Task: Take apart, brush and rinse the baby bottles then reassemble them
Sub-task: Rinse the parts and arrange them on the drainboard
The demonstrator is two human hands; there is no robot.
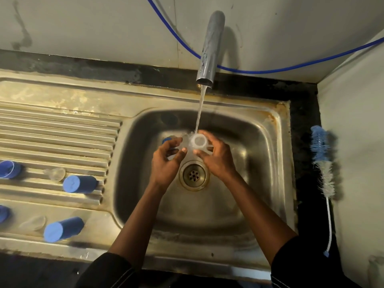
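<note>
Bottle (197, 142) under running tap (210, 48), left hand (166, 165) and right hand (219, 161) grip clamped on it, brush (321, 159) beside sink (270, 167)

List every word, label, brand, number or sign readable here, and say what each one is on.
None: no text can be read anywhere in this view.
Clear bottle, held by the left hand and right hand under the tap: too blurred to tell whether it bears markings.
Blue caps on the drainboard: no print shows.
Bottle brush: no label shows.
</note>
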